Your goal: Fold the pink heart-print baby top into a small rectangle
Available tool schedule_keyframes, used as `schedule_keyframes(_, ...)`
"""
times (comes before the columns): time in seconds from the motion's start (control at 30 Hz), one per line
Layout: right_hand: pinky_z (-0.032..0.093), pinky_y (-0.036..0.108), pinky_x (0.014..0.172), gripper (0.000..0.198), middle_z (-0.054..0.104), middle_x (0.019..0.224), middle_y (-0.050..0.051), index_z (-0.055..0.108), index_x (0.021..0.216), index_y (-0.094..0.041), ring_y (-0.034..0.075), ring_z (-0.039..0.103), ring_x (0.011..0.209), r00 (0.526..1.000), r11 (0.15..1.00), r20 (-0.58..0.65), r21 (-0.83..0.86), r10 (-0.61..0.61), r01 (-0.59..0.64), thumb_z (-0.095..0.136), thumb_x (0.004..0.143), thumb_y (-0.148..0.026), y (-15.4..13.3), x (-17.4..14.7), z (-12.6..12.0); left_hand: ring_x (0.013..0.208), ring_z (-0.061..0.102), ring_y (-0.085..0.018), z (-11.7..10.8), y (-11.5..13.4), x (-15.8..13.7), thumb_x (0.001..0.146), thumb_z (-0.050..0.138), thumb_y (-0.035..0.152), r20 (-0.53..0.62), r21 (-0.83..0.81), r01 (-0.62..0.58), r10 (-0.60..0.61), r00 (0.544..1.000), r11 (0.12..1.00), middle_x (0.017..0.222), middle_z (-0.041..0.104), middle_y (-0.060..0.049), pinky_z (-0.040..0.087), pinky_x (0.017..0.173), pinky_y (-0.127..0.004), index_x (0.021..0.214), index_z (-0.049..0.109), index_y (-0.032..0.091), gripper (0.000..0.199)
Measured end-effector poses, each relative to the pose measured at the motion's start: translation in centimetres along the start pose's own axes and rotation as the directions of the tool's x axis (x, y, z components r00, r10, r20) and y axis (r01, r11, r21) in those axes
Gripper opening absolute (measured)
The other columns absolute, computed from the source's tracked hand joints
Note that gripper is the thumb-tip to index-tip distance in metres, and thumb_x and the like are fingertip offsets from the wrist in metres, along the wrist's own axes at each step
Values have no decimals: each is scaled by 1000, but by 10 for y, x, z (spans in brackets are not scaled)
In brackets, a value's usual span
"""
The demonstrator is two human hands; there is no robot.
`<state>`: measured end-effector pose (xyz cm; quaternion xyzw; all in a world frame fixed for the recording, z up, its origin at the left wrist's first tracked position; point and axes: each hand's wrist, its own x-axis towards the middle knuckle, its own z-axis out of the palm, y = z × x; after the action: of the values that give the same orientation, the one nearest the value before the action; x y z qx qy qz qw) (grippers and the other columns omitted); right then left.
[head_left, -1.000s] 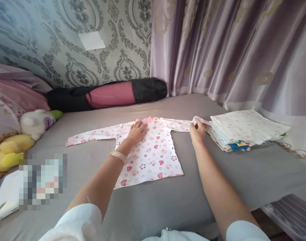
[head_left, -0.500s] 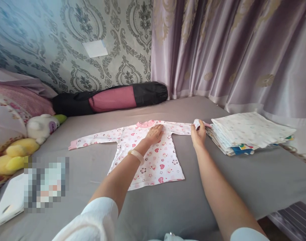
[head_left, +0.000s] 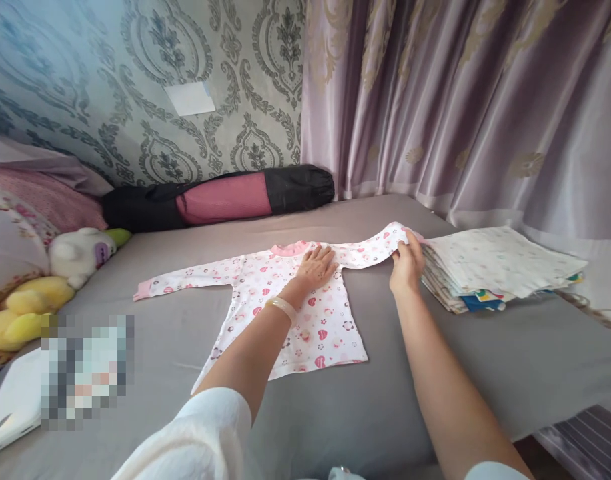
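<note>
In the head view, working over a grey bedsheet [head_left: 335, 417], facing damask wallpaper [head_left: 85, 80] and lilac curtains [head_left: 435, 100]. Resting the left hand [head_left: 315, 265] flat and outstretched on a pink-collared printed shirt [head_left: 325, 327] laid out at the bedsheet's middle; pinching one sleeve [head_left: 368, 253] near its end with the right hand [head_left: 406, 265]. Having a stack of folded cloths [head_left: 505, 260] close beside that end; seeing a black-and-pink tubular bag [head_left: 223, 198] behind, plush toys [head_left: 80, 255] leftward.
</note>
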<state>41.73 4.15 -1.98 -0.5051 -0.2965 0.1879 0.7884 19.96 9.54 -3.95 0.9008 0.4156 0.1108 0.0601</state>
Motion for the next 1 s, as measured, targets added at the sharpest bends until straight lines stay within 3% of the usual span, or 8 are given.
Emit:
schedule_keyframes(0.1, 47, 42, 98, 53, 59, 128, 6, 58, 125, -25, 22, 55, 122, 996, 983, 27, 163, 82, -85, 57, 73, -34, -21, -1, 4, 148, 24, -29, -2, 1, 0, 101, 27, 46, 13, 12, -15, 15, 1000, 1000, 158, 37, -5, 20, 121, -48, 148, 40, 24, 53)
schedule_keyframes(0.2, 46, 42, 99, 50, 58, 132, 7, 59, 125, -26, 22, 54, 125, 987, 960, 134, 252, 90, -122, 53, 75, -33, -47, -7, 9, 148, 24, -29, -3, 1, 1, 101, 26, 46, 25, 10, -29, 29, 999, 1000, 158, 37, -4, 20, 120, -48, 149, 39, 24, 54)
schedule_keyframes(0.47, 42, 45, 104, 43, 59, 135, 5, 64, 121, -29, 23, 50, 131, 926, 960, 376, 253, 20, -124, 50, 81, -39, -92, -35, 29, 146, 27, -32, -7, 1, 9, 97, 29, 60, 78, -12, 6, -5, 997, 1000, 161, 32, -5, 23, 117, -51, 151, 33, 28, 63)
schedule_keyframes(0.57, 42, 45, 105, 43, 58, 137, 5, 64, 122, -29, 23, 49, 132, 900, 949, 434, 268, 33, -164, 51, 82, -39, -98, -43, 34, 143, 28, -39, -19, 3, 17, 92, 31, 68, 145, -44, 60, -53, 988, 997, 160, 32, -6, 25, 113, -58, 150, 34, 28, 71)
schedule_keyframes(0.7, 42, 46, 105, 45, 58, 137, 5, 63, 123, -29, 24, 50, 131, 891, 954, 450, 236, 62, -186, 50, 81, -41, -98, -48, 37, 137, 34, -43, -34, 1, 29, 86, 36, 74, 220, -72, 22, -6, 975, 997, 157, 37, -9, 26, 109, -64, 147, 37, 26, 78)
schedule_keyframes(0.83, 41, 46, 106, 44, 59, 137, 4, 64, 122, -30, 23, 48, 133, 883, 949, 464, 244, 68, -202, 52, 81, -42, -92, -47, 36, 136, 34, -44, -39, -2, 39, 82, 43, 72, 270, -72, -10, 29, 962, 997, 155, 38, -10, 30, 107, -63, 144, 41, 26, 78)
schedule_keyframes(1.0, 41, 44, 108, 44, 57, 139, 3, 63, 123, -31, 22, 47, 134, 874, 938, 481, 263, 77, -227, 53, 81, -41, -85, -46, 38, 139, 30, -45, -44, 8, 44, 82, 50, 66, 322, -20, 20, -12, 947, 1000, 155, 38, -12, 30, 107, -66, 139, 46, 23, 71)
